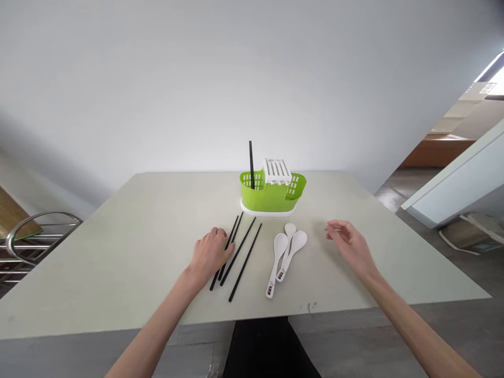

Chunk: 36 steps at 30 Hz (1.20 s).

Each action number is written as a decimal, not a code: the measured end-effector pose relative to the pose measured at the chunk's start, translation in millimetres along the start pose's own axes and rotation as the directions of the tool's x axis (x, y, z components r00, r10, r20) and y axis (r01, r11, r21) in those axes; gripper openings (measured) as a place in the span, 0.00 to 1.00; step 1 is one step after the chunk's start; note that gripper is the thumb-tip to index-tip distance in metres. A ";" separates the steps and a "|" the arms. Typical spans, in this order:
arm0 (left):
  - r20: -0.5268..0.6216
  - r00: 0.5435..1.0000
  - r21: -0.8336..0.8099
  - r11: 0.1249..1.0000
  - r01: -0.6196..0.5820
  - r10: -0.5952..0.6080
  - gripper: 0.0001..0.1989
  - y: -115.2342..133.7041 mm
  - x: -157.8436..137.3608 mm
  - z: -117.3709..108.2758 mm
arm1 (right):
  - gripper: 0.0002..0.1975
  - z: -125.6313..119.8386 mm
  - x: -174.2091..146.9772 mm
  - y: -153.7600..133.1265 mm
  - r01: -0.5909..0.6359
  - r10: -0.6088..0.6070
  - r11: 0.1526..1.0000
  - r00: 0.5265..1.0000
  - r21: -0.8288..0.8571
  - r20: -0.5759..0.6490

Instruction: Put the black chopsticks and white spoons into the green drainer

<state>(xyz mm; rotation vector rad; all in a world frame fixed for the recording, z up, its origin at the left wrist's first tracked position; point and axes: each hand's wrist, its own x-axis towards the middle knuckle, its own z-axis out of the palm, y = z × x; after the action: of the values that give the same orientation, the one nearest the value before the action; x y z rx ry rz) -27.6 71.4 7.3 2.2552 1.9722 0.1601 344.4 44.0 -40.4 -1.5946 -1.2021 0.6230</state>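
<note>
My left hand (210, 250) rests over the left side of several black chopsticks (244, 262), its fingers and thumb closed around the leftmost chopstick (214, 281). The chopsticks lie slanted on the table. Three white spoons (293, 253) lie bunched to their right, bowls pointing away from me, with printed marks on the handle ends. Beyond stands a green cutlery holder (262, 199) with a white slotted piece (277, 171) on top; black chopsticks (251, 164) stand upright in its left compartment. Right of the spoons, my right hand (348, 242) hovers with fingers loosely bent and apart, holding nothing.
The pale table (165, 220) reaches back to a white wall (189, 94). A metal rack (35, 241) stands off its left side. At the right are a white panel (460, 173) and a bin-like container (472, 231) on the floor.
</note>
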 end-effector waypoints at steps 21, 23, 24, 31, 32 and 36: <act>-0.149 0.961 -0.900 0.435 -0.034 -0.233 0.25 17.1 -15.6 -80.8 | 0.18 49.0 -76.7 -101.0 0.079 -0.203 0.971 0.768 0.224 0.608; -0.102 0.960 -0.972 0.229 -0.041 -0.261 0.23 22.9 -16.2 -70.1 | 0.21 72.5 -86.7 -110.9 0.017 -0.214 0.952 0.752 0.307 0.623; -0.074 0.958 -0.989 0.144 -0.035 -0.275 0.22 24.5 -16.2 -63.2 | 0.22 83.2 -90.8 -113.8 -0.022 -0.210 0.938 0.757 0.345 0.619; 0.128 0.897 -0.969 -0.246 0.022 -0.423 0.08 28.1 -21.9 -28.1 | 0.28 114.3 -97.9 -109.0 -0.103 -0.182 0.911 0.768 0.399 0.614; 0.141 0.896 -0.963 -0.268 0.025 -0.422 0.07 29.1 -23.0 -26.1 | 0.29 113.8 -96.5 -107.1 -0.139 -0.168 0.899 0.765 0.414 0.621; 0.165 0.913 -0.943 -0.332 0.035 -0.374 0.05 33.7 -25.0 -21.0 | 0.30 109.2 -89.7 -103.5 -0.271 -0.111 0.856 0.735 0.440 0.669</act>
<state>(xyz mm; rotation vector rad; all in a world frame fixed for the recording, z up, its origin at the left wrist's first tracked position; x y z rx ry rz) -1.7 43.0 34.2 0.5762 1.1061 1.4496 178.2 6.5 0.5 -0.9618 -1.3159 1.5527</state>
